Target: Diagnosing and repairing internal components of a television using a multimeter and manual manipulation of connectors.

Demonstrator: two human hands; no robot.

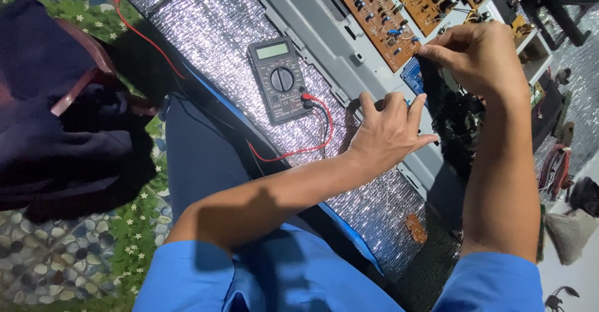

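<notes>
Up close, right hand [477, 53] pinches small blue board [412, 75] — left hand [387, 131] splayed on crinkled foil [218, 19].

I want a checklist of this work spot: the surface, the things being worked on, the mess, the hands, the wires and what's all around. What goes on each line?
Surface: shiny silver foil mat under a grey panel.
Job's things: blue circuit board by both hands; brown circuit boards on the panel.
Clutter: small brown board on the mat; dark bundle of parts.
Grippers: left hand resting on the panel, fingers spread; right hand pinching at the blue board's edge, what it holds hidden.
Cables: red lead and black lead plugged into the multimeter.
Surroundings: pebble-and-flower floor mat, dark cloth.
</notes>
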